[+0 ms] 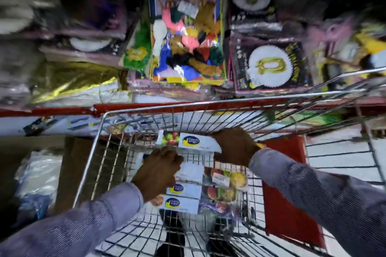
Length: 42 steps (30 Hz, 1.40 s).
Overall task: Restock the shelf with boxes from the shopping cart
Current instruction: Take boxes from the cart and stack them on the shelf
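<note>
The shelf (146,108) with party packets stands behind the wire shopping cart (117,152). More boxes (183,196) lie stacked in the cart. Above them, the left hand (158,171) and right hand (234,146) clamp opposite ends of a white box (196,142).

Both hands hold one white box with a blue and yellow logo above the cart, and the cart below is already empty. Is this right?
Not quite. The left hand and right hand do hold the white box, but the cart is not empty: the head view shows more boxes still lying inside it.
</note>
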Each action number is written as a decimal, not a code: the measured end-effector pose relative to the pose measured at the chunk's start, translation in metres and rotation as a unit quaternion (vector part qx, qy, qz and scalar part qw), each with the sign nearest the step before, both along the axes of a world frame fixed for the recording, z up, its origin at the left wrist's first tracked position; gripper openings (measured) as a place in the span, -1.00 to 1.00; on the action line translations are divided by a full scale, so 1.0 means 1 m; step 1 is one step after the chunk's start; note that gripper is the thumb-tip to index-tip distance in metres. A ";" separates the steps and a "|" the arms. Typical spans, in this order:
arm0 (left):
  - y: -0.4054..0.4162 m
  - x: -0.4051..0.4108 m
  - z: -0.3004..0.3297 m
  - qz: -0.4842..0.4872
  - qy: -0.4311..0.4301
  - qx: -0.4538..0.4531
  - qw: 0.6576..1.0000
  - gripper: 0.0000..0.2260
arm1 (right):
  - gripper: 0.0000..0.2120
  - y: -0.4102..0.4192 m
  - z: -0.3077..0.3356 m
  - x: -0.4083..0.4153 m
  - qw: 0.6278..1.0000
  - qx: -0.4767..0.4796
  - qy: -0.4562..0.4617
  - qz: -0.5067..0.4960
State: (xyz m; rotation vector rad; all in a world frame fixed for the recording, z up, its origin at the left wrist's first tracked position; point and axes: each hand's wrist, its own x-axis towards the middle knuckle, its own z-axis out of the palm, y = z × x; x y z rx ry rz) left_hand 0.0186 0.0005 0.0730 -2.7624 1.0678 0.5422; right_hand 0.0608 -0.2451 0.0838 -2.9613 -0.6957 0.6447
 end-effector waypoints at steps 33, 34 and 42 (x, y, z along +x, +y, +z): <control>-0.036 0.100 0.423 0.063 -0.240 -0.202 0.948 -0.44 | -0.42 -0.034 0.456 0.162 0.960 -0.001 -0.271 -0.066; -0.037 0.105 0.424 0.064 -0.237 -0.201 0.949 -0.48 | -0.42 -0.034 0.453 0.172 0.962 -0.003 -0.264 -0.071; -0.033 0.126 0.410 0.074 -0.217 -0.198 0.953 -0.47 | -0.44 -0.037 0.416 0.212 0.959 0.036 -0.257 -0.117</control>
